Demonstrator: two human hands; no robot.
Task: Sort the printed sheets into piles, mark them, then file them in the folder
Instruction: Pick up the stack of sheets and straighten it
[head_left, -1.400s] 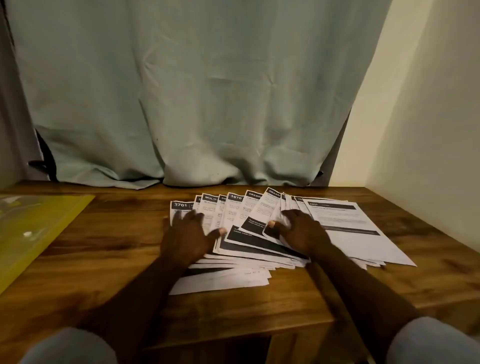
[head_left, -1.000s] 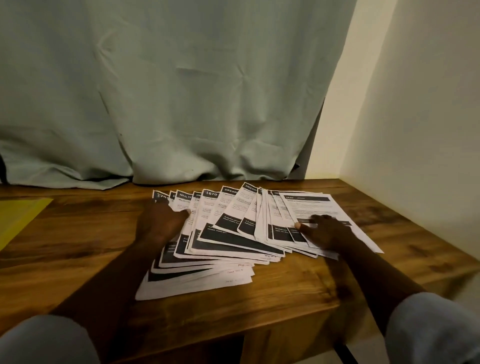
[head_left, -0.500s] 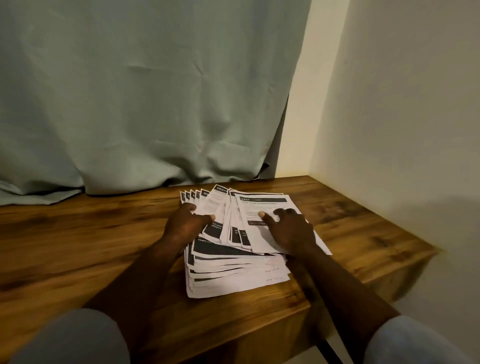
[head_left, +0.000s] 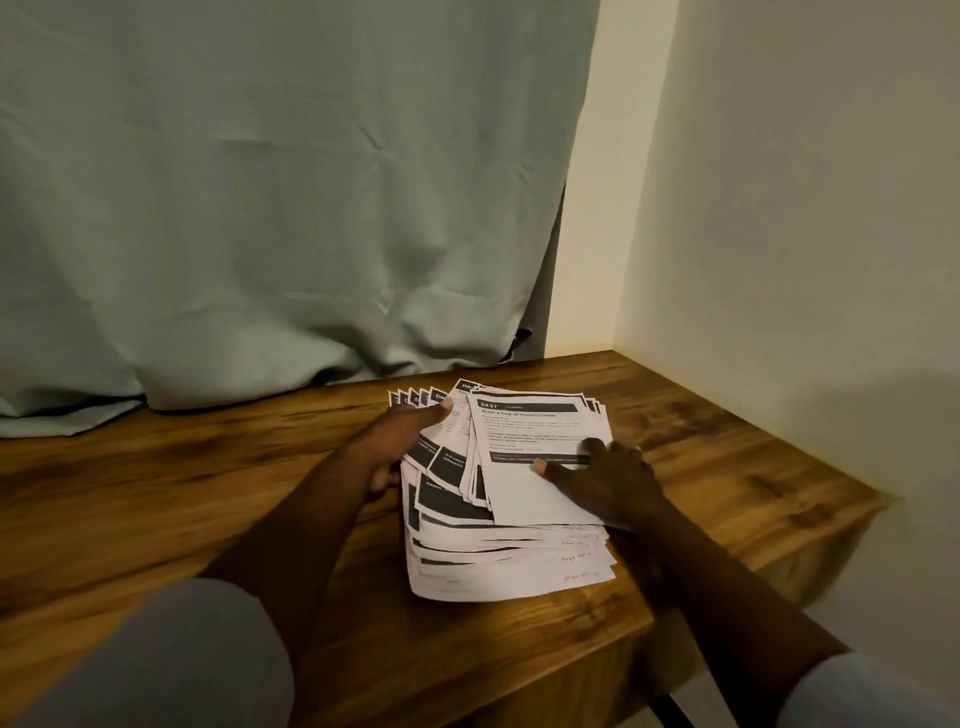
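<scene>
A pale curtain backs my table. Near its right corner lie the printed sheets, half-fanned. My left hand cups their left edge and my right hand presses flat on top, squaring them; neither grips anything.

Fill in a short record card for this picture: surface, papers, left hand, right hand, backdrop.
surface: wooden table
papers: printed sheets, loosely overlapped in one heap near the table's right end
left hand: at the heap's left edge, thumb on top
right hand: flat on the top sheet
backdrop: green curtain, pale wall
</scene>
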